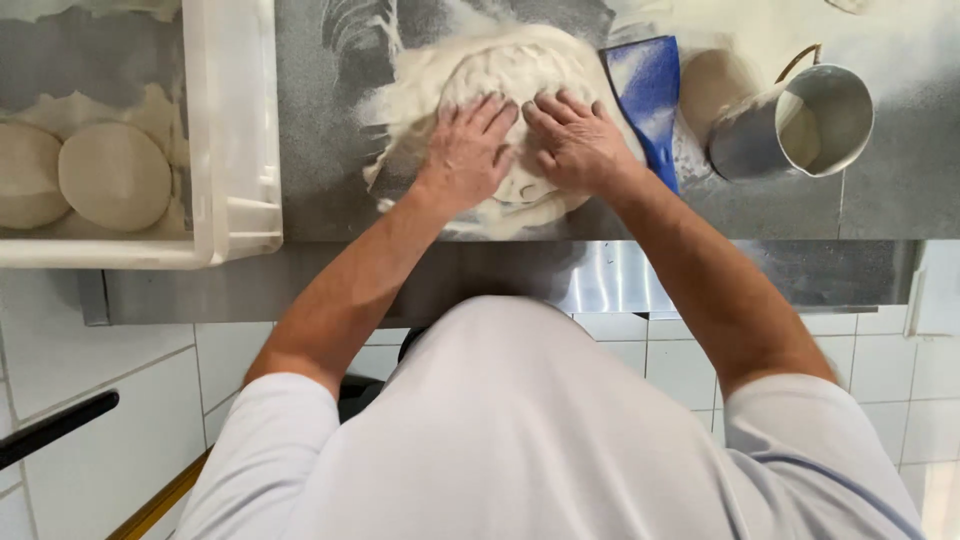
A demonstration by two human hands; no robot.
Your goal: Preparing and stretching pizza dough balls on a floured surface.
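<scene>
A flat round of pale dough (510, 70) lies in a patch of flour on the grey worktop (320, 150). My left hand (470, 150) presses flat on the near left part of the dough, fingers spread and pointing away from me. Beside it, my right hand (575, 140) presses on the near right part, fingers angled toward the left hand. Neither hand grips anything. The near edge of the dough is partly hidden under both hands.
A blue plastic scraper (645, 90) lies just right of the dough. Further right a metal cup (800, 125) lies tipped with flour inside. A white plastic tray (235, 150) at left holds dough balls (115, 175). The steel counter edge (600, 275) runs below my hands.
</scene>
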